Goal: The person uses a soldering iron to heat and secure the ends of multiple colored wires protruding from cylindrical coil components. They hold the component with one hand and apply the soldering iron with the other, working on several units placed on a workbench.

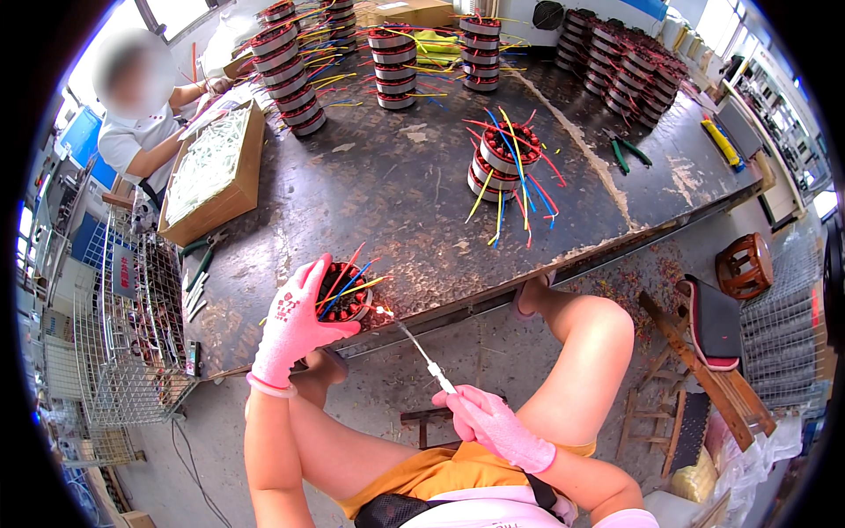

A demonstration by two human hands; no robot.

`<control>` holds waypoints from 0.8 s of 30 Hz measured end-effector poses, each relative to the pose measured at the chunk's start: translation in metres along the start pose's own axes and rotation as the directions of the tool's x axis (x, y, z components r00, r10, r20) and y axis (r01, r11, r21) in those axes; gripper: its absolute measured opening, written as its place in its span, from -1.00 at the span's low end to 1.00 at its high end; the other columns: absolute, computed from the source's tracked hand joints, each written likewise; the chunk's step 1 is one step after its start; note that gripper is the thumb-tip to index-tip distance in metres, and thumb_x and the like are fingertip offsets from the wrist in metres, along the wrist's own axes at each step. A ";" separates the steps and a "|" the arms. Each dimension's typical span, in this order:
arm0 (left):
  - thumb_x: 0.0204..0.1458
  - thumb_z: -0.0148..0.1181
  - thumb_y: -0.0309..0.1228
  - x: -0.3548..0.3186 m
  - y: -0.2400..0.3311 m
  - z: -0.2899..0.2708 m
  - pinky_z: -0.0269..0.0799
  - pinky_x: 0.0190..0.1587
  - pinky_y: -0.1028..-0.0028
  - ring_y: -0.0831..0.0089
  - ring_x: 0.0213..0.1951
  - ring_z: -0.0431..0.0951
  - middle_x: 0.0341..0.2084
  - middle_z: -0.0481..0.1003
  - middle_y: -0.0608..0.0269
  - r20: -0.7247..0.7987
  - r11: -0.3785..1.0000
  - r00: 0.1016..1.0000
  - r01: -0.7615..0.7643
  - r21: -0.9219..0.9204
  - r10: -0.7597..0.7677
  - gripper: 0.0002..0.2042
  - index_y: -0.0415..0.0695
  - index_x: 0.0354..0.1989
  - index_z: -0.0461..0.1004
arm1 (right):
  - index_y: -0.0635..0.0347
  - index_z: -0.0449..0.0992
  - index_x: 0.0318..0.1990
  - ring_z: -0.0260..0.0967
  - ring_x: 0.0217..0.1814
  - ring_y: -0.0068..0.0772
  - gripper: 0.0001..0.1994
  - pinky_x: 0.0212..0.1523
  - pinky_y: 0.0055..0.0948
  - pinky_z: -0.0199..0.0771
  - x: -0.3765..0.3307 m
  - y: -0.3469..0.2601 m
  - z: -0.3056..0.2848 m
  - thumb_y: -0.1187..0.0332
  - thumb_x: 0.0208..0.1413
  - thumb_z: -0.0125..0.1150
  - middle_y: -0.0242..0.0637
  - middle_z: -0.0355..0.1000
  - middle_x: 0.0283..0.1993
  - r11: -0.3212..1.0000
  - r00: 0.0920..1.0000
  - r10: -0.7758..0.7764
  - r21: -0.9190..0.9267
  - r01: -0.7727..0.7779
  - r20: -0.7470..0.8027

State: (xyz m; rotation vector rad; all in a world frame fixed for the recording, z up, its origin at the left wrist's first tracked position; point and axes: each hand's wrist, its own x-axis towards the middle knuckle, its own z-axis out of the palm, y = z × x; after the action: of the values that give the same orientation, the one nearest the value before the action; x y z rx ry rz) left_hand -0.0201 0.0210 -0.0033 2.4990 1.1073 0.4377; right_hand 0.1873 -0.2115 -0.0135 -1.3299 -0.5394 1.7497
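Observation:
In a pink glove, my left hand (295,326) curls round the side of a wound motor stator (352,308) at the table's near edge. Red, blue and yellow lead wires stick out of the stator's top. My right hand (497,429), also gloved in pink, grips a thin rod-shaped tool with a white handle (440,377). Its slim metal shaft slants up to the left toward the stator's wires. A small bright orange glow, like a flame, shows between the tool's tip and the yellow wire; I cannot tell whether they touch.
Two stacked stators (500,167) stand mid-table, with taller stator stacks (286,79) behind. A carton of white sleeves (211,167) lies at left, near a seated co-worker (136,114). Green-handled pliers (627,151) lie at right. A wire rack (132,308) stands left of the table.

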 end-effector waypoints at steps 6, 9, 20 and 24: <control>-0.41 0.54 -0.20 0.000 -0.001 0.000 0.35 0.11 0.22 0.00 0.07 0.40 0.08 0.35 -0.03 -0.001 1.000 1.000 -0.015 0.000 0.015 -0.03 -0.21 0.27 0.18 | 0.33 0.44 -0.05 0.05 -0.59 -0.72 -0.69 -0.57 -0.65 0.03 0.000 -0.001 0.001 0.25 0.32 -0.08 -0.54 0.16 -0.57 0.999 1.000 0.026 0.026 -0.026 0.000; -0.41 0.54 -0.20 0.000 -0.002 0.001 0.35 0.11 0.22 0.00 0.08 0.40 0.07 0.35 -0.03 -0.005 1.000 1.000 -0.016 0.002 0.016 -0.04 -0.21 0.27 0.19 | 0.33 0.44 -0.04 0.06 -0.58 -0.72 -0.70 -0.56 -0.65 0.03 0.000 0.000 0.001 0.25 0.32 -0.08 -0.54 0.15 -0.56 1.000 1.000 0.008 -0.008 -0.008 -0.013; -0.44 0.52 -0.30 0.002 0.002 -0.008 0.28 0.18 0.20 0.01 0.13 0.34 0.10 0.33 -0.04 0.023 0.993 0.993 -0.114 -0.031 0.114 -0.08 -0.20 0.25 0.23 | 0.33 0.44 -0.05 -0.05 -0.63 -0.75 -0.69 -0.59 -0.65 -0.09 -0.001 0.003 -0.001 0.24 0.32 -0.07 -0.56 0.09 -0.66 0.997 0.998 -0.023 0.071 0.027 -0.052; -0.48 0.50 -0.40 0.000 0.004 -0.006 0.22 0.22 0.18 0.03 0.17 0.28 0.13 0.30 -0.04 0.032 0.991 0.991 -0.129 -0.029 0.130 -0.08 -0.17 0.25 0.24 | 0.31 0.43 -0.04 -0.06 -0.63 -0.75 -0.69 -0.59 -0.65 -0.10 0.000 0.002 -0.002 0.23 0.32 -0.06 -0.56 0.10 -0.66 0.996 0.999 -0.026 0.080 0.028 -0.033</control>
State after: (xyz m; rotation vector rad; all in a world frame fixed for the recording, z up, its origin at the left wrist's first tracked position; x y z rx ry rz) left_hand -0.0201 0.0198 0.0042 2.5538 0.9234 0.4409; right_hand 0.1887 -0.2127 -0.0162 -1.2861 -0.4620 1.7080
